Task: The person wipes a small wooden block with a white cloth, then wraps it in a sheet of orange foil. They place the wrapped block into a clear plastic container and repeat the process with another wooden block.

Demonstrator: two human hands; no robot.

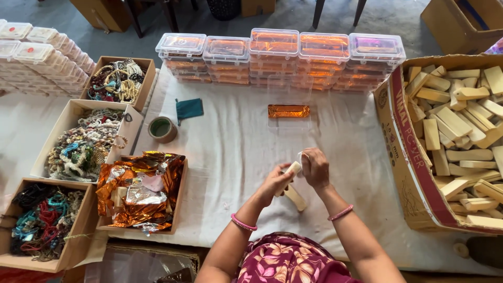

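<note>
Centrally, on open white cloth (236,152), the left hand (275,183) and right hand (315,169) pinch one pale wooden block (290,173); stacked clear lidded boxes (280,57) line the far edge, and a red-banded carton (414,157) sits right.

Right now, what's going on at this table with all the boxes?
A person sits at a white-covered table. The left hand and right hand together hold a pale wooden stick, with another stick lying just below. A big carton of sticks stands to the right, a box of orange foil sheets to the left, and stacked clear cases behind.
</note>
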